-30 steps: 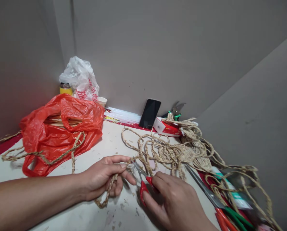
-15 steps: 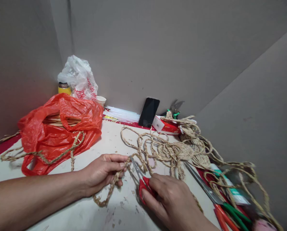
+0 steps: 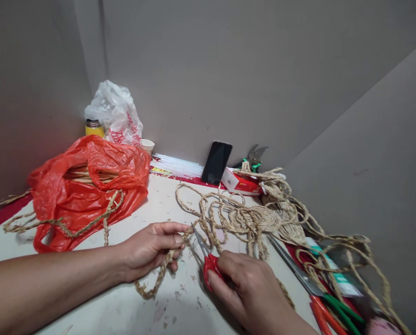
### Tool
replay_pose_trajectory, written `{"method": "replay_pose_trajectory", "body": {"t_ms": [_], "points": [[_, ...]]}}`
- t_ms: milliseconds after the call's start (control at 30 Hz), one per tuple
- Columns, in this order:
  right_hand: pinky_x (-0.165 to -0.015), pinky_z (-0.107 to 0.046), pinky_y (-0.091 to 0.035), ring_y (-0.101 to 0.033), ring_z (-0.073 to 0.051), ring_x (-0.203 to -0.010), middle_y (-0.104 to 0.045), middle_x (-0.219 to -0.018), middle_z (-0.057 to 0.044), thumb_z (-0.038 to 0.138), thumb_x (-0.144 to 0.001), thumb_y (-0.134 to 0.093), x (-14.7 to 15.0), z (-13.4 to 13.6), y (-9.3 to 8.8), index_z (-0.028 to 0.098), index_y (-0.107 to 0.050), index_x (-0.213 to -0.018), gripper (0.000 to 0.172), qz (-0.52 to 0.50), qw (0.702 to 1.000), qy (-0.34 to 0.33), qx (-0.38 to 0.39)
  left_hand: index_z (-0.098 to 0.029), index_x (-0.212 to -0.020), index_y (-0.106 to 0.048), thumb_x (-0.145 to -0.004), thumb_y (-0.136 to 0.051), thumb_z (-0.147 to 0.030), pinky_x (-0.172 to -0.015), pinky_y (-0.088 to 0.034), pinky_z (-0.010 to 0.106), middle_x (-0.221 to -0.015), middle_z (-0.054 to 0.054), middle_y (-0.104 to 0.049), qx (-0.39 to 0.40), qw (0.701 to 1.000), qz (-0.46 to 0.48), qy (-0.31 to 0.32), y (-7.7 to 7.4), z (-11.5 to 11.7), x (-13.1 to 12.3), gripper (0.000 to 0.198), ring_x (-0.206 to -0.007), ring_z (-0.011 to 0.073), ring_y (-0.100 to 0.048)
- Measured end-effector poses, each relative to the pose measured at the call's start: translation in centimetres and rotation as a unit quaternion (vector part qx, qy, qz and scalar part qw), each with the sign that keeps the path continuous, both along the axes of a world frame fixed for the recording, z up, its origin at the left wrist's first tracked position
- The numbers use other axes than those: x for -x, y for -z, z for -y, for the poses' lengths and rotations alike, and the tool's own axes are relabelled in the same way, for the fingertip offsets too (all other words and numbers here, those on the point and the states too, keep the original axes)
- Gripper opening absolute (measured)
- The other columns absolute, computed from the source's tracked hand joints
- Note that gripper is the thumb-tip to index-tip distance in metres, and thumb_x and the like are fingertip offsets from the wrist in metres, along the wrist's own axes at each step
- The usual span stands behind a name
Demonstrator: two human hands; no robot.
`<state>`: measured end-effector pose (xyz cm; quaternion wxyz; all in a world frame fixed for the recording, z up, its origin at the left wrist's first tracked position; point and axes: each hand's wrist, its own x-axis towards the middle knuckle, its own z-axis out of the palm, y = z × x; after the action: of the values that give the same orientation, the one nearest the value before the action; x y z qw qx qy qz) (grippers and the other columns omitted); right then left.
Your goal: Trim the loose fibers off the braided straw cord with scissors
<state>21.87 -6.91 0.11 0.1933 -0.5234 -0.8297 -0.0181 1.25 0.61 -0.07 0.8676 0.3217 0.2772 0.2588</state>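
Between the thumb and fingers of my left hand (image 3: 155,249) is a braided straw rope (image 3: 161,274), its lower part drooping in a loop onto the table. My right hand (image 3: 249,288) grips the red handles of a pair of scissors (image 3: 208,265). Their blades point up and left, close beside the rope just past my left fingertips; whether they touch it I cannot tell. From there the rope runs on toward a heap of coiled straw braid (image 3: 253,218). My right palm hides part of the handles.
A red plastic bag (image 3: 89,167) holding straw strips stands at the left, a braid hanging over it. Behind are a white plastic bag (image 3: 113,109), a paper cup (image 3: 147,146) and a leaning phone (image 3: 216,162). Large shears (image 3: 308,279) lie at the right. Scraps dot the white table (image 3: 117,307).
The scissors have shifted slightly right, and their blades look closer together. My left hand keeps its hold on the rope, nearly unmoved.
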Motion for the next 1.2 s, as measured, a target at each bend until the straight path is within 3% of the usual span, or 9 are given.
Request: {"method": "replay_pose_trajectory", "body": {"t_ms": [333, 633, 867, 1200], "points": [[-0.057, -0.027, -0.028, -0.045, -0.015, -0.056, -0.053, -0.061, -0.001, 0.032, -0.079, -0.057, 0.10, -0.11, -0.09, 0.020, -0.053, -0.064, 0.020, 0.021, 0.996, 0.049, -0.066, -0.013, -0.106, -0.059, -0.078, -0.062, -0.009, -0.052, -0.047, 0.020, -0.065, -0.001, -0.051, 0.003, 1.000, 0.013, 0.004, 0.07, -0.02, 0.08, 0.028, -0.054, 0.0063, -0.046], [-0.052, -0.025, -0.025, -0.045, -0.011, -0.047, -0.051, -0.053, 0.002, 0.024, -0.087, -0.048, -0.13, 0.00, 0.17, 0.020, -0.047, -0.058, 0.029, -0.004, 0.999, 0.018, -0.036, -0.013, -0.105, -0.061, -0.078, -0.062, -0.008, -0.053, -0.046, 0.021, -0.067, -0.001, -0.050, 0.001, 1.000, 0.006, 0.004, 0.03, -0.11, 0.08, 0.028, -0.055, 0.0065, -0.046], [-0.054, -0.025, -0.026, -0.044, -0.013, -0.051, -0.052, -0.058, 0.000, 0.028, -0.078, -0.057, 0.19, -0.09, -0.25, 0.020, -0.049, -0.061, 0.021, -0.004, 0.998, 0.034, -0.051, -0.014, -0.106, -0.063, -0.078, -0.065, -0.012, -0.054, -0.045, 0.021, -0.066, -0.002, -0.051, 0.000, 1.000, 0.016, 0.011, 0.11, -0.27, 0.08, 0.029, -0.055, 0.0062, -0.047], [-0.052, -0.025, -0.027, -0.048, -0.012, -0.048, -0.053, -0.054, 0.000, 0.026, -0.089, -0.047, -0.54, -0.39, 0.23, 0.019, -0.049, -0.060, 0.030, 0.013, 0.999, 0.021, -0.045, -0.014, -0.104, -0.064, -0.072, -0.072, -0.014, -0.054, -0.046, 0.021, -0.066, -0.001, -0.054, 0.018, 1.000, 0.009, 0.007, -0.08, -0.22, 0.20, 0.033, -0.054, 0.0068, -0.049]]}}
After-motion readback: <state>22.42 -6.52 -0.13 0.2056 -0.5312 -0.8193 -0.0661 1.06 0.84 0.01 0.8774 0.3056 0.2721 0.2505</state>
